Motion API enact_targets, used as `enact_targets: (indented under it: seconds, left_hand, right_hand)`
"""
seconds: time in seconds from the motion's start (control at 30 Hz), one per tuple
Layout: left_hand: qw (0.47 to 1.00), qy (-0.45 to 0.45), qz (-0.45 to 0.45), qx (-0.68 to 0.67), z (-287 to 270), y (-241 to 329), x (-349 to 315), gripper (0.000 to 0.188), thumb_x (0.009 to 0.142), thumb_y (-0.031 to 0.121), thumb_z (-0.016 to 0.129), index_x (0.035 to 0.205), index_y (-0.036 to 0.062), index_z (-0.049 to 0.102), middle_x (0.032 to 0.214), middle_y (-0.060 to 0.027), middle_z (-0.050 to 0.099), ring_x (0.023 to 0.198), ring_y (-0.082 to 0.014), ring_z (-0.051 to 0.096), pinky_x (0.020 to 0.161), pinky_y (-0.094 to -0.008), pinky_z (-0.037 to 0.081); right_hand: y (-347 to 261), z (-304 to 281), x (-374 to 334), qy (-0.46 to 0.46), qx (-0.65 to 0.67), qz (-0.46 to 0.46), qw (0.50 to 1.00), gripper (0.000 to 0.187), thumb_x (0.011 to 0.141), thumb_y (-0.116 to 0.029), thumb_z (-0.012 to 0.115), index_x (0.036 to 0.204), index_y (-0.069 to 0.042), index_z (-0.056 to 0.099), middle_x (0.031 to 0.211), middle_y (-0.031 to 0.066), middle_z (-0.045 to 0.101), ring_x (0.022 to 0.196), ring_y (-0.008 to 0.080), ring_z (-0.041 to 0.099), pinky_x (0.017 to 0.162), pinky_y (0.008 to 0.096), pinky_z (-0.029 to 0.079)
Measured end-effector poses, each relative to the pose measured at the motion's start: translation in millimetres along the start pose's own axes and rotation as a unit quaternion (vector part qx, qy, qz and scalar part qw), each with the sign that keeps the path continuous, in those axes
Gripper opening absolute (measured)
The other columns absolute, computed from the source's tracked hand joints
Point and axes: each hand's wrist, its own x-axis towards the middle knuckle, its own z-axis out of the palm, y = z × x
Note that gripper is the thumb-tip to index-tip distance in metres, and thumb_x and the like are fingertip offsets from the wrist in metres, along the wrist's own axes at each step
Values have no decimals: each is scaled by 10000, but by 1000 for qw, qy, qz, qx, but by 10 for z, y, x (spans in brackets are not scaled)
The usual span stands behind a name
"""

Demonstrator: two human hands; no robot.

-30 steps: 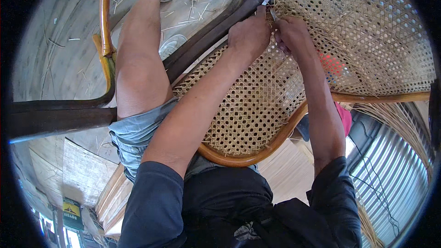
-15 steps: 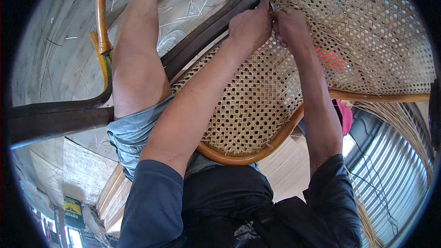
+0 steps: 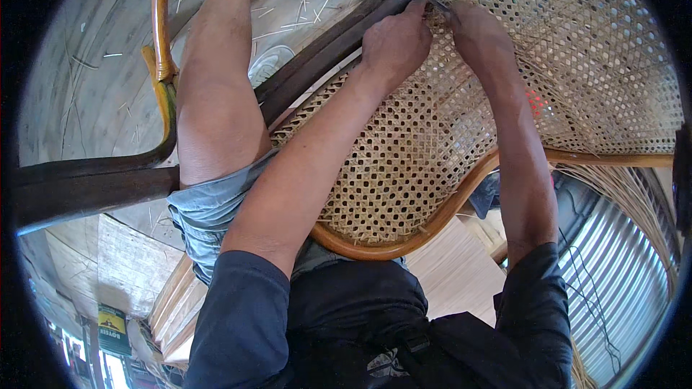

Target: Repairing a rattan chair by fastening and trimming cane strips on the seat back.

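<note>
A furniture workshop — loose strands, woven cane panel, scraps (pale, thin) across the floor.

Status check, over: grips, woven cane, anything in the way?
Left grip over the woven cane, hold unclear. Right grip on a thin tool. Dark frame bar close beside left grip.

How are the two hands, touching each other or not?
Apart: the head view shows woven cane in the gap between the left hand and the right hand.
</note>
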Motion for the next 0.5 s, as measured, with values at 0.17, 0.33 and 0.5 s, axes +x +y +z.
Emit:
enact_targets:
  seconds: [0.17, 0.33, 0.5]
  left_hand:
    - [994, 69, 68, -39, 80, -68, -2, 344, 831, 204, 522, 1160, 106, 531, 895, -208, 621, 790, -425, 587, 688, -506, 469]
    - [991, 39, 93, 87, 66, -3, -64, 296, 836, 204, 523, 1125, 163, 573, 932, -136, 590, 725, -345, 616, 593, -442, 511]
    - [989, 40, 90, 107, 70, 42, -94, 290, 842, 204, 516, 1124, 168, 570, 923, -139, 589, 738, -328, 622, 577, -429, 514]
  right_hand:
    - [-78, -92, -49, -24, -36, 16, 999, 211, 853, -170, 462, 912, -22, 601, 873, 215, 617, 847, 392, 597, 730, 481, 475]
    - [-73, -87, 55, -93, -34, 63, 993, 225, 813, -120, 469, 900, -14, 648, 925, 231, 628, 902, 378, 613, 768, 462, 496]
    - [-9, -5, 118, -128, 52, 77, 987, 230, 797, -143, 507, 797, 34, 653, 839, 269, 620, 840, 405, 618, 743, 475, 496]
